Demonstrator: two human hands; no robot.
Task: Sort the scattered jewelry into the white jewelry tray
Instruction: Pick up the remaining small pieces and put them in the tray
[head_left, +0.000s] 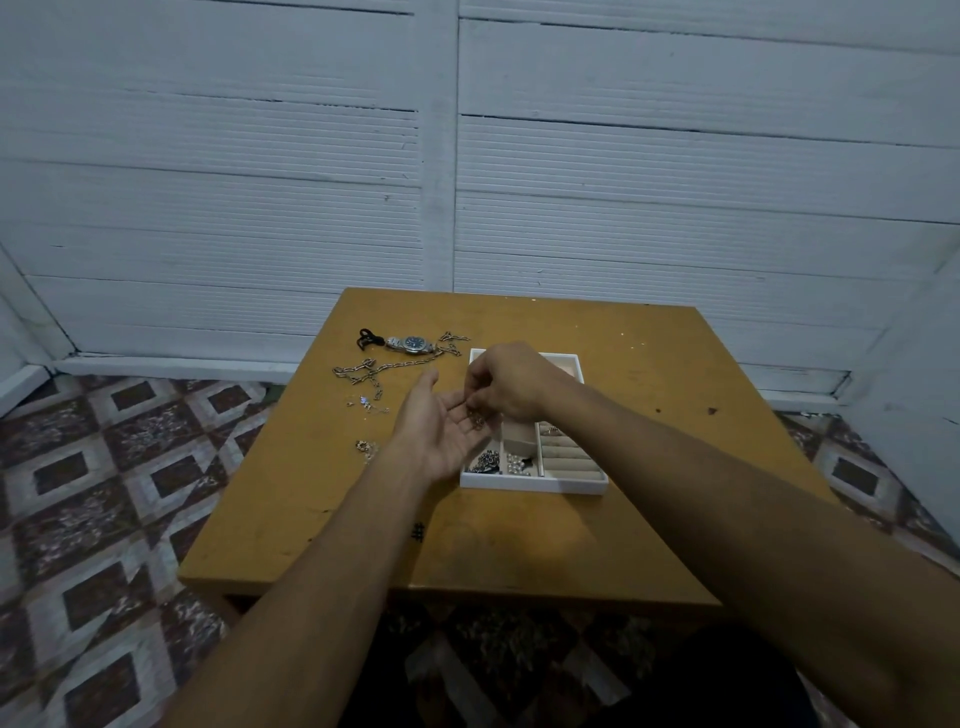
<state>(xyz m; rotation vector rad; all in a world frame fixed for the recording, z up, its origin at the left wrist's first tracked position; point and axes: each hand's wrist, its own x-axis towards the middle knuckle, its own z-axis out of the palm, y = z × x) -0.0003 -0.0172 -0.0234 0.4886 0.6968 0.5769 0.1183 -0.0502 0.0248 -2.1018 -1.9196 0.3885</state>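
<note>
Silver trinket (475, 420) lies on our flat, spread left hand (439, 431); our right hand (506, 384) pinches it from above, tray (535, 486) just beneath, watch (413, 344) and chain (363, 371) beyond.

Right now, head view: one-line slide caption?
Right hand pinches small jewelry on left hand near tray; watch, chain on table.

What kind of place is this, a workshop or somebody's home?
Most likely a plain room in a home, not a workshop: a small yellow wooden table stands on a patterned tile floor against white painted panel walls, with only a white jewelry tray and loose jewelry on it.
</note>
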